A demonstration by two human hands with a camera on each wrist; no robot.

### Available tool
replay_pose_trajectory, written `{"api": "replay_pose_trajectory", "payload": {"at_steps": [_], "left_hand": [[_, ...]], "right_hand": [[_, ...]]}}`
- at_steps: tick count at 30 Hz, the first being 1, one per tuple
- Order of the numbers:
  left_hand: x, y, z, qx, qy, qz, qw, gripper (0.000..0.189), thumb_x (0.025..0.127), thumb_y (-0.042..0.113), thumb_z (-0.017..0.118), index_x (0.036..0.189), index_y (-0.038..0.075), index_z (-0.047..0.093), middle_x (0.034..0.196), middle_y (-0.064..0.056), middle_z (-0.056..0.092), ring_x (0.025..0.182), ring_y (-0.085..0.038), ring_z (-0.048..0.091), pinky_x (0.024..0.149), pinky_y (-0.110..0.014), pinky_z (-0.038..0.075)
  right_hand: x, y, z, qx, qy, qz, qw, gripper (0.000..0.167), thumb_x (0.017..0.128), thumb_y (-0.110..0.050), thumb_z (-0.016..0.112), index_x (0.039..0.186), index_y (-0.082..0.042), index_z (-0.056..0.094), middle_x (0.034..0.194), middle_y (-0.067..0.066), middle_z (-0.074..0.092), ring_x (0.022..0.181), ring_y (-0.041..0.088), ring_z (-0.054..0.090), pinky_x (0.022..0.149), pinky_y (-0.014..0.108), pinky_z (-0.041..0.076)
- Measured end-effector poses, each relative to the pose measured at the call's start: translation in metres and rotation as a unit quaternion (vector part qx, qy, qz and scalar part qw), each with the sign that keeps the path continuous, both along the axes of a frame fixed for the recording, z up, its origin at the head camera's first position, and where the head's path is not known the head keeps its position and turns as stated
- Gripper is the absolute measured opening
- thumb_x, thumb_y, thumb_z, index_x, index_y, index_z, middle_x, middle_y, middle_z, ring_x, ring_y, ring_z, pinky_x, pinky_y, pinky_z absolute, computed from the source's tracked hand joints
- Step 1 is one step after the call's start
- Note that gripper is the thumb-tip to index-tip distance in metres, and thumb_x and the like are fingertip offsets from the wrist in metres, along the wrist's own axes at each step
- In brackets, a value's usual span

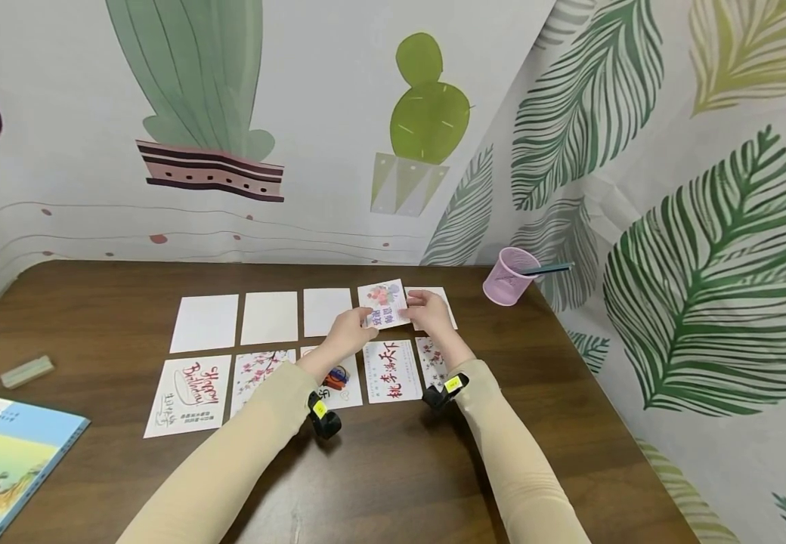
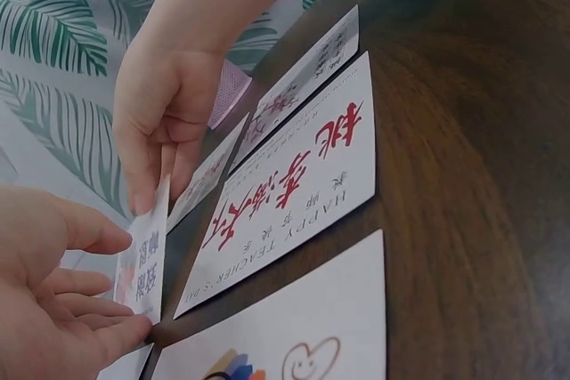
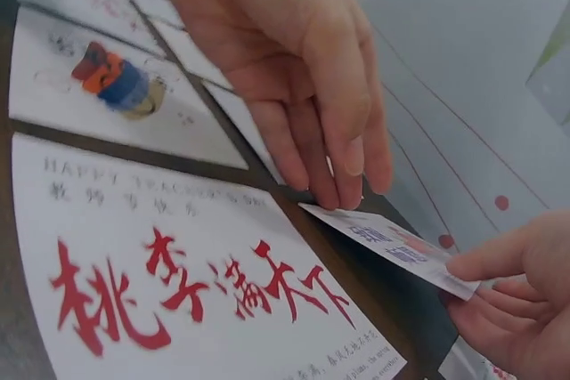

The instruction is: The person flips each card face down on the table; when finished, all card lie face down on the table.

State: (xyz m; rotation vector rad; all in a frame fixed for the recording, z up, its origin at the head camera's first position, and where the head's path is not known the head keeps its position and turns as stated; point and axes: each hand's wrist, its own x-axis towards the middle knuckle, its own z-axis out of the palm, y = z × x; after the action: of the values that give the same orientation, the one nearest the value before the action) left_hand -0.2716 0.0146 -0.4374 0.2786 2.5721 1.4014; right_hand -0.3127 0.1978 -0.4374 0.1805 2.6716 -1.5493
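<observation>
In the head view my right hand (image 1: 431,311) pinches a greeting card (image 1: 385,304) by its right edge, thumb and fingers on either side. Pink and blue flowers and dark lettering decorate it. At the card's left edge is my left hand (image 1: 347,334), its fingers fairly straight and spread, fingertips right at the edge. The right wrist view shows the card (image 3: 392,242) slanting close over the table, with the left fingertips (image 3: 325,193) at its far corner. Directly in front lies a white card with red characters (image 1: 393,370). My right hand partly covers another back-row card (image 1: 444,302).
Along the back row lie blank white cards (image 1: 204,323). The front row has a birthday card (image 1: 189,397), a blossom card (image 1: 260,370) and others partly behind my arms. A pink pencil cup (image 1: 507,278) stands back right; an eraser (image 1: 27,372) and book (image 1: 19,461) lie left.
</observation>
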Motion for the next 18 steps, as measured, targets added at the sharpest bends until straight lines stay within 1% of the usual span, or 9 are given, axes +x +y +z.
{"api": "replay_pose_trajectory", "payload": {"at_steps": [2,5,9,12,15,18], "left_hand": [[0.000,0.000,0.000,0.000,0.000,0.000,1.0000,0.052,0.094,0.011,0.060,0.142,-0.003,0.045,0.147,-0.022,0.046,0.137,-0.038,0.043,0.112,-0.046,0.038],[0.000,0.000,0.000,0.003,-0.004,0.001,1.0000,0.053,0.094,0.011,0.059,0.143,-0.003,0.045,0.147,-0.023,0.046,0.138,-0.038,0.042,0.113,-0.047,0.037],[0.000,0.000,0.000,0.011,-0.008,0.002,0.9999,0.054,0.093,0.011,0.059,0.143,-0.004,0.044,0.148,-0.023,0.045,0.139,-0.038,0.040,0.114,-0.047,0.036],[-0.001,-0.001,-0.001,0.017,-0.011,0.001,0.9998,0.055,0.093,0.011,0.060,0.144,-0.004,0.043,0.148,-0.022,0.044,0.139,-0.037,0.040,0.114,-0.047,0.036],[-0.001,-0.002,-0.001,0.025,-0.003,0.004,0.9997,0.055,0.094,0.010,0.060,0.144,-0.003,0.043,0.148,-0.023,0.045,0.138,-0.038,0.041,0.113,-0.047,0.037],[0.000,-0.003,0.005,0.029,0.027,0.020,0.9990,0.052,0.093,0.009,0.061,0.142,-0.001,0.046,0.145,-0.022,0.049,0.135,-0.037,0.046,0.110,-0.047,0.041]], "right_hand": [[-0.002,-0.001,-0.001,-0.018,-0.025,0.006,0.9995,0.053,0.084,-0.008,0.072,0.134,0.000,0.055,0.129,0.021,0.062,0.110,0.031,0.065,0.088,0.033,0.055],[-0.003,-0.002,-0.004,-0.047,-0.051,0.013,0.9975,0.057,0.086,-0.008,0.071,0.138,0.000,0.051,0.132,0.023,0.059,0.108,0.033,0.066,0.088,0.034,0.056],[-0.004,-0.005,-0.007,-0.089,-0.060,0.014,0.9942,0.060,0.086,-0.003,0.069,0.141,0.005,0.046,0.134,0.027,0.056,0.112,0.036,0.064,0.089,0.034,0.057],[-0.004,-0.005,-0.007,-0.107,-0.056,0.011,0.9926,0.058,0.086,0.000,0.069,0.139,0.008,0.046,0.135,0.027,0.055,0.111,0.034,0.064,0.087,0.032,0.057],[-0.001,-0.007,-0.004,-0.113,-0.043,0.005,0.9927,0.052,0.086,0.001,0.069,0.134,0.008,0.050,0.129,0.026,0.060,0.097,0.024,0.067,0.077,0.025,0.058],[0.005,-0.011,0.000,-0.104,-0.007,0.002,0.9945,0.045,0.084,0.002,0.068,0.127,0.007,0.055,0.118,0.024,0.066,0.080,0.013,0.064,0.066,0.019,0.054]]}}
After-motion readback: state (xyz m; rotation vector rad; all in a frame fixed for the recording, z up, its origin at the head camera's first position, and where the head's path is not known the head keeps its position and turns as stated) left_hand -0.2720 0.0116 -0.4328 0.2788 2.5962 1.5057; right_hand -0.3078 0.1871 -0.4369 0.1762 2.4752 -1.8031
